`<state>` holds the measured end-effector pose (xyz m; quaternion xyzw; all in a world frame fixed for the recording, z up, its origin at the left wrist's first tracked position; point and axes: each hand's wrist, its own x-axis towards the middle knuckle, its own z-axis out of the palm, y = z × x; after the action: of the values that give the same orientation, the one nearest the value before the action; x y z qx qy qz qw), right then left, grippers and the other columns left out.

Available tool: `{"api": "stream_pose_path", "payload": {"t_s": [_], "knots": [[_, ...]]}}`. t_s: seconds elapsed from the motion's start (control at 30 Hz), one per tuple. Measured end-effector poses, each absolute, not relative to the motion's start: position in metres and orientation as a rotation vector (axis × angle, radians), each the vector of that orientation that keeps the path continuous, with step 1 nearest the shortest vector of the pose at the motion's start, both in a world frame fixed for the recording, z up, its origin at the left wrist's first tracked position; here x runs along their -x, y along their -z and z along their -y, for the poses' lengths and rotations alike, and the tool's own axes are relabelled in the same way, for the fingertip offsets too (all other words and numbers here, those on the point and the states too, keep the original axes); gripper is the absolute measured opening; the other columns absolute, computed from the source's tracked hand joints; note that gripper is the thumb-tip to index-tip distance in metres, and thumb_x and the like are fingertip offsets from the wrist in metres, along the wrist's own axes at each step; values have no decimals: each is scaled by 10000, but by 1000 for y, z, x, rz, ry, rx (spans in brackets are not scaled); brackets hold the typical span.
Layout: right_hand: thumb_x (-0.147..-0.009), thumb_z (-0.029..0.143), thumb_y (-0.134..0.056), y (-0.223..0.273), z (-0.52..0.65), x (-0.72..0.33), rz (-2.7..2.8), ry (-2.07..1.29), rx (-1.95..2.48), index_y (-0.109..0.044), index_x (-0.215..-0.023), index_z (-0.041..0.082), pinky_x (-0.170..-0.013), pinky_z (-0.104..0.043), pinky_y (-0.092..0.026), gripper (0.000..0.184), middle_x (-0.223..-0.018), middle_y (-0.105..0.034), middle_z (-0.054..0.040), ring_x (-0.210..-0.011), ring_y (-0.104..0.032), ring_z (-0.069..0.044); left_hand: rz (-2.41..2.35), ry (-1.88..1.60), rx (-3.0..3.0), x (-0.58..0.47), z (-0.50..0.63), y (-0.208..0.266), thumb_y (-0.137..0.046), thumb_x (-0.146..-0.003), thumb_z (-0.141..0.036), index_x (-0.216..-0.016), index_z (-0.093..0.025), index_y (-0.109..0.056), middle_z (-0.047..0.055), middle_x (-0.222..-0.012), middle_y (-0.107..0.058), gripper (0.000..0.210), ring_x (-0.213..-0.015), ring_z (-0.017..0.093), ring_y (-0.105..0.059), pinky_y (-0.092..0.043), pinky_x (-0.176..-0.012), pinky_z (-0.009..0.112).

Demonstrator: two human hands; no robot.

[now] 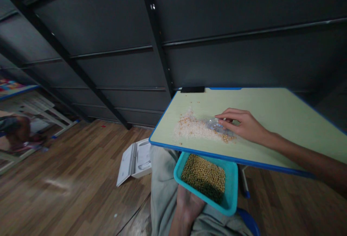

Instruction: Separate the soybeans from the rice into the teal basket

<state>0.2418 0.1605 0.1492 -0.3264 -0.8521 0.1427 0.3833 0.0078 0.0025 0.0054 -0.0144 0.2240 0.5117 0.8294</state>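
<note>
My left hand (pixel 188 203) supports a turquoise plastic tray (pixel 232 189) from below, just under the table's near edge; its fingers are hidden beneath the tray. Round, yellowish dried beans (pixel 204 174) fill much of the tray, darker in the shadow near me. On the tabletop, my right hand (pixel 245 123) pinches a clear plastic piece (pixel 211 123) between thumb and fingers; whether it is a cup, lid or bag I cannot tell. It lies at the right side of a spread of white rice-like grains (pixel 193 129) mixed with some beans (pixel 226 138).
The pale green table (pixel 271 113) has a blue edge, and a dark flat object (pixel 192 89) lies at its back left. An open white box (pixel 138 160) rests on the wooden floor. Dark panelled wall (pixel 116 66) stands behind; a person's leg (pixel 20 131) shows far left.
</note>
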Motion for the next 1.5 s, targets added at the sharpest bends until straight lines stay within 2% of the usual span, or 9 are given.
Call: {"api": "stream_pose_path", "payload": {"t_s": [0.27,0.87,1.23,1.5], "knots": [[-1000,300,-614,-151,-151,-237,2230,-387,757,-782,-1185,240,-730,-341,-541,258,-980,-734,-75,-834,-687,-188,-474,-1108,30,-6,-1,-1,-505,-980,-253,-1338,-215,-687,139,-1358,-702,403,-1357,399,-573,-465,-1099,612],[-1010,263,-589,-149,-142,-235,2305,-329,678,-763,-1244,269,-799,-354,-578,292,-1052,-750,-80,-905,-712,-198,-497,-1100,35,-8,-5,-11,-474,-1007,-296,-1409,-254,-633,110,-1368,-701,434,-1330,368,-604,-488,-1094,554],[-1005,243,-601,-150,-134,-230,2320,-371,615,-765,-1237,269,-813,-338,-587,285,-1067,-764,-78,-921,-722,-191,-468,-1130,43,-10,-3,-17,-530,-962,-222,-1310,-214,-705,124,-1304,-735,389,-1321,371,-610,-501,-1078,547],[-1000,252,-620,-152,-130,-228,2296,-409,591,-764,-1239,270,-796,-326,-596,279,-1052,-763,-80,-911,-724,-186,-462,-1128,9,-12,-2,-14,-498,-977,-231,-1275,-212,-727,116,-1305,-734,376,-1288,375,-633,-514,-1067,558]]}}
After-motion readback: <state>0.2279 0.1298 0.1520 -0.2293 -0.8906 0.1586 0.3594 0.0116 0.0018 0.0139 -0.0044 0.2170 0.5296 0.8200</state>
